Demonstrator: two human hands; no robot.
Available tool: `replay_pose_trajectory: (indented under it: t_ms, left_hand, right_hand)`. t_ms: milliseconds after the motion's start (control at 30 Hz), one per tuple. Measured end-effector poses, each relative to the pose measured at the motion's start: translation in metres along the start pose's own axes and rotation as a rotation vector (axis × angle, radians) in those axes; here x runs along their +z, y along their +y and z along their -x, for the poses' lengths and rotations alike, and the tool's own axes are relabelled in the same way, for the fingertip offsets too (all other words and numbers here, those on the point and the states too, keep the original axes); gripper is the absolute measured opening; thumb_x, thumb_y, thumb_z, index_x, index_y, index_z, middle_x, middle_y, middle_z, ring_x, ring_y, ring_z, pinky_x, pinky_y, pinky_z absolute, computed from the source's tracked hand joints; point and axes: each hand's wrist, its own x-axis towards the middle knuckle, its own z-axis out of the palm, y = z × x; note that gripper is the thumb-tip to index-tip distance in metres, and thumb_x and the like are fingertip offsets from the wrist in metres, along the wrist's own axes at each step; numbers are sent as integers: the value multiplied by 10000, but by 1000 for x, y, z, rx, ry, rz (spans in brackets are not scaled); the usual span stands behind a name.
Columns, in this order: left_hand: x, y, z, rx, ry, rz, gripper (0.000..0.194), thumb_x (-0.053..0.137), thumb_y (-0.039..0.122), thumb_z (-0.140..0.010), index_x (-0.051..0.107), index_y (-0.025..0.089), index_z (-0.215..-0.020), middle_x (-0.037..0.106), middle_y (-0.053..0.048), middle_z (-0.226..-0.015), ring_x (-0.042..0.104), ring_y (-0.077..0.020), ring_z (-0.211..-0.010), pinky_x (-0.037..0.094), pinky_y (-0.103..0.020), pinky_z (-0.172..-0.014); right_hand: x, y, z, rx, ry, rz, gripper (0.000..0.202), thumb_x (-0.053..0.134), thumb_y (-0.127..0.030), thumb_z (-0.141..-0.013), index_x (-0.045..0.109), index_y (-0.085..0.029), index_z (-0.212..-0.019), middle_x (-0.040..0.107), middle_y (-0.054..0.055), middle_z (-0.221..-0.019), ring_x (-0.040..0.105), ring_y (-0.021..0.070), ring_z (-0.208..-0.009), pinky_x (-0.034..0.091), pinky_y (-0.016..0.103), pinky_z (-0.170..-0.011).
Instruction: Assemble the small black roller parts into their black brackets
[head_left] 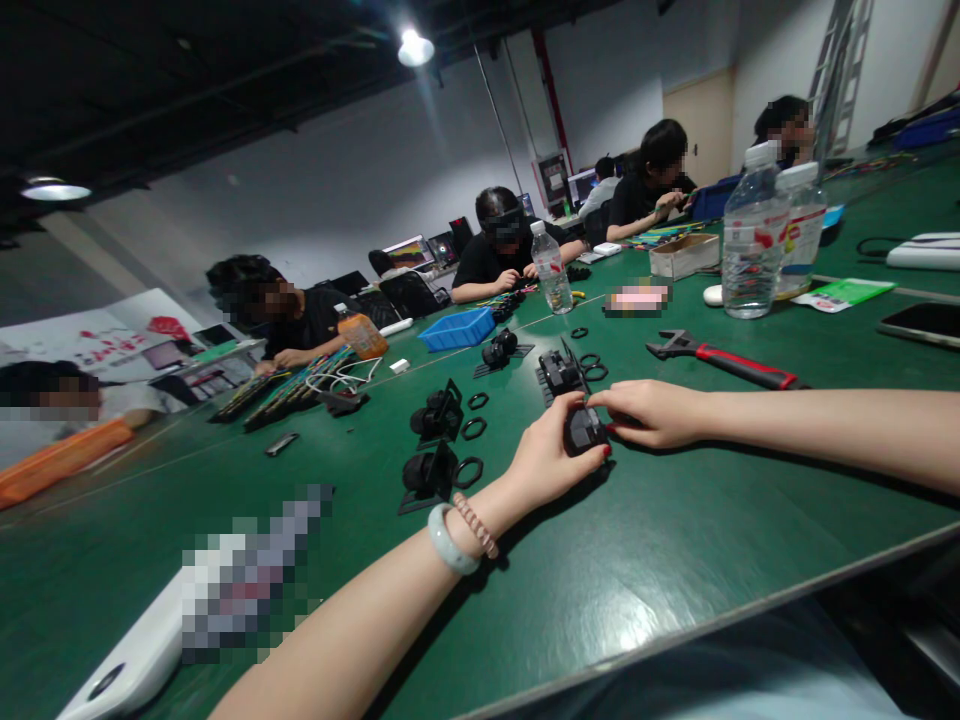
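Note:
My left hand [551, 450] is closed around a black part [585, 430] low over the green table [675, 540], its thumb and fingers on either side. From the right, my right hand [649, 412] reaches the same part with its fingertips; what they pinch, if anything, is too small to tell. Just beyond sits another black assembly [561, 370] with black rings [595, 367] beside it. Further black assemblies stand to the left, at the back [500, 348], in the middle [437, 415] and nearer me [429, 474], with rings [469, 472] next to the last two.
A red-handled adjustable wrench [724, 362] lies beyond my right forearm. Clear bottles [750, 240], a phone [926, 322] and a blue tray [457, 328] are further back. A white object [135, 640] lies at the lower left. Several people work across the table.

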Motion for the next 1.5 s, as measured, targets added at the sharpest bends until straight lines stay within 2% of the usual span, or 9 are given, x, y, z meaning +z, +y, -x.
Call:
replay_pose_trajectory:
  t_ms: [1500]
  left_hand:
    - [0, 3, 0, -11, 15, 10, 554, 608, 320, -684, 378, 220, -1178, 534, -55, -1129, 533, -213, -1000, 426, -340, -867]
  right_hand:
    - [1, 1, 0, -4, 0, -5, 370, 474, -206, -787, 446, -105, -1142, 588, 119, -865, 552, 211, -785, 437, 320, -685]
